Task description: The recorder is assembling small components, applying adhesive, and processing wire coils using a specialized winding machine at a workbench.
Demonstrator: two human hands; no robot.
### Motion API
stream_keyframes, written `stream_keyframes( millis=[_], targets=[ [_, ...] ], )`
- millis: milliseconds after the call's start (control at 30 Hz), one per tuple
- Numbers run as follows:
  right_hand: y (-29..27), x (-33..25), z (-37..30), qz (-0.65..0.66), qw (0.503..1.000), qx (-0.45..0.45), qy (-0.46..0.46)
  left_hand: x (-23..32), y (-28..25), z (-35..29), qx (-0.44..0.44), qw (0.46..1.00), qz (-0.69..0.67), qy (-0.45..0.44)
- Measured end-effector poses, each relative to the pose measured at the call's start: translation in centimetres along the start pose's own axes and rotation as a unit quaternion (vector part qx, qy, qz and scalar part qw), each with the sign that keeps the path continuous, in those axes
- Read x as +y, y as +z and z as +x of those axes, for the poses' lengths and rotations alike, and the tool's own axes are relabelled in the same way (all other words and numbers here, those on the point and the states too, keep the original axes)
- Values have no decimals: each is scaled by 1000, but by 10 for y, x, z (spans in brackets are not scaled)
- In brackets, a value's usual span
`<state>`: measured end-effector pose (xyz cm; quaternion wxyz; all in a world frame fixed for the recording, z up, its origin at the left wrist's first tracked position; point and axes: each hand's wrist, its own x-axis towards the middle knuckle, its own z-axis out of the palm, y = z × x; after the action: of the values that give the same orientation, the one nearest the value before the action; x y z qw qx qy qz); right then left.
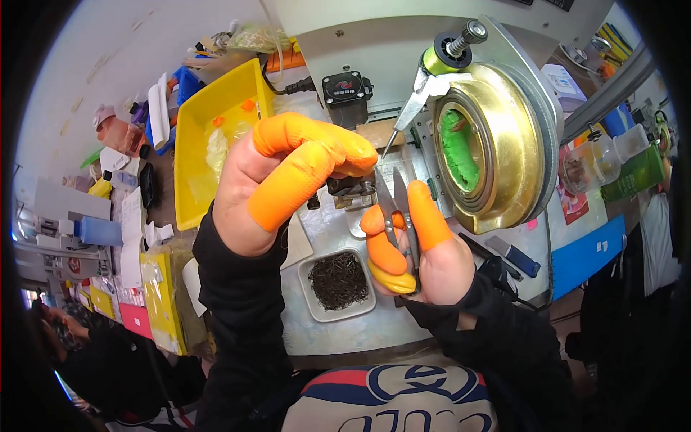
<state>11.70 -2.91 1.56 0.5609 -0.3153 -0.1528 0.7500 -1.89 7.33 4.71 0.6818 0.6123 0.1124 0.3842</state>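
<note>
wearing orange finger covers [430, 216], a worker's right hand [440, 258], at centre, closes around a dark two-pronged hand tool [386, 198], points apart. just left, the left hand [288, 173] curls inward; whether it pinches anything cannot be told. the step looks like close-up detail work, the next move seemingly calling for steadily lined-up points. below, a white tray [342, 315] of dark slender pieces [337, 281] rests on the counter [392, 327]; beyond, upper right, a brass-coloured wheel [497, 137].
</note>
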Motion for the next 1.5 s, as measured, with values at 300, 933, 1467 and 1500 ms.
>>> stream_keyframes(
  millis=[300, 933, 1467, 1500],
  targets=[
    [-3, 1, 3, 114, 992, -33, 49, 0, -2, 0, -51, 998, 44, 13],
    [-78, 3, -107, -481, 856, 42, -182, 65, -76, 3, 230, 843, 468, 131],
    [-117, 25, -101, -585, 762, 69, -267, 43, -228, 41, 101, 439, 892, -41],
    [-117, 25, -101, -585, 762, 69, -267, 43, -229, 40, 101, 439, 892, -41]
  ],
)
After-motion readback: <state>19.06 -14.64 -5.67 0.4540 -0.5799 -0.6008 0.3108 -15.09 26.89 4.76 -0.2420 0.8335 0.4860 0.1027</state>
